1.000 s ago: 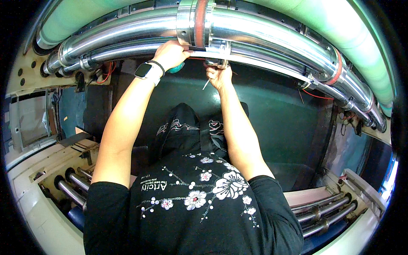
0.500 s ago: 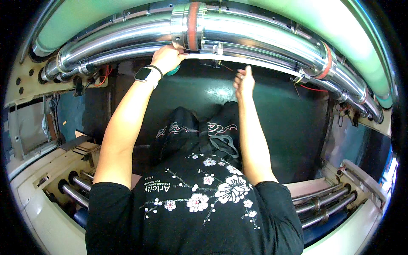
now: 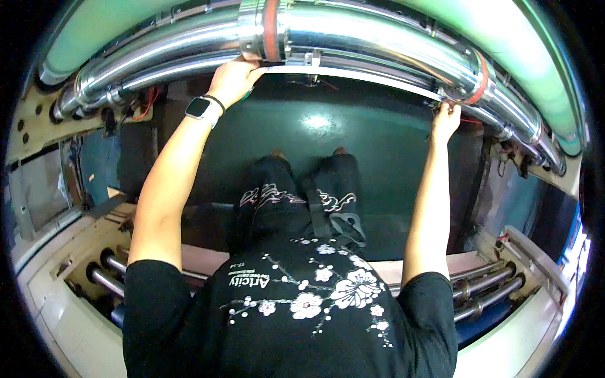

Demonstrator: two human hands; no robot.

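My left hand (image 3: 232, 83), wearing a watch at the wrist, is closed just below the metal collar with a red band (image 3: 270, 31). From its fingertips a thin white tape measure strip (image 3: 346, 74) stretches rightward under the shiny steel roller (image 3: 372, 31). A bit of teal, apparently the tape's case, peeks out beneath the palm; the rest is hidden. Far to the right, my right hand (image 3: 446, 120) has its fingers pinched at the strip's other end, beside a second collar with a red band (image 3: 481, 77). The fingertips there are too small to make out fully.
Large pale green rollers (image 3: 498, 31) run along the far side. Thinner steel bars (image 3: 183, 68) lie under the main roller, with a small bracket (image 3: 312, 62) between. Cream machine frames (image 3: 38, 120) stand at both sides. More steel rollers (image 3: 485, 283) sit behind me at lower right.
My right hand has moved from mid-air near the middle out to the right, reaching the strip's far end. My left hand stays by the collar, and the view has shifted slightly.
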